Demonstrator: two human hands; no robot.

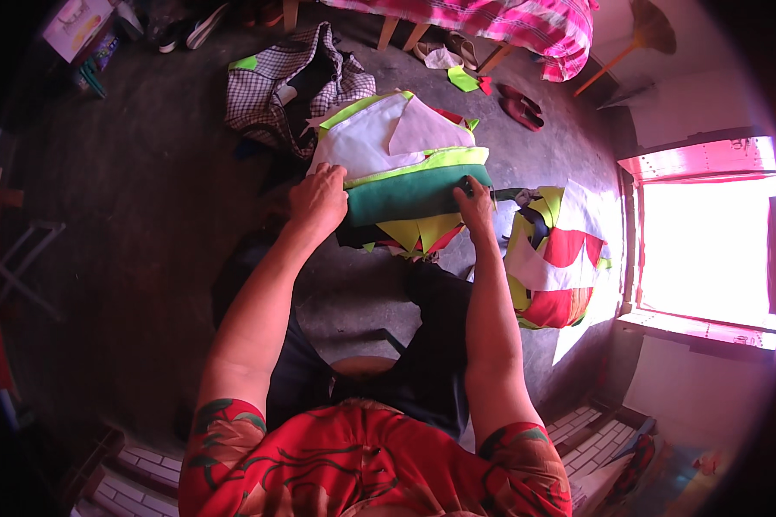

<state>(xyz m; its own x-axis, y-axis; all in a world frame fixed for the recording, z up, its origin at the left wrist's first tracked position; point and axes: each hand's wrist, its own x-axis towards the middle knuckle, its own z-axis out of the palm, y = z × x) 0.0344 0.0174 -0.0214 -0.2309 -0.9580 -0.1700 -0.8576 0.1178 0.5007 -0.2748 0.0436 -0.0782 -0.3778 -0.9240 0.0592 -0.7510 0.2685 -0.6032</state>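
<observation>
In front of my knees lies a stack of cloth pieces in white (362,138), lime and dark green (409,196). My left hand (319,202) is closed on the stack's left edge, where the white and green meet. At the right end of the green cloth, my right hand (476,207) pinches the edge. Something small and dark shows at its fingertips; I cannot make out what it is. Below the green band, yellow-green and red points of cloth (422,231) stick out. What lies beneath the stack is hidden.
A checked cloth bundle (272,86) lies beyond on the left. To the right sits a heap of red, white and lime cloth (565,267). Farther off are lime scraps (462,79), dark red shoes (521,108), a broom (651,30) and a pink checked cover (509,21). A bright window (707,246) is at right.
</observation>
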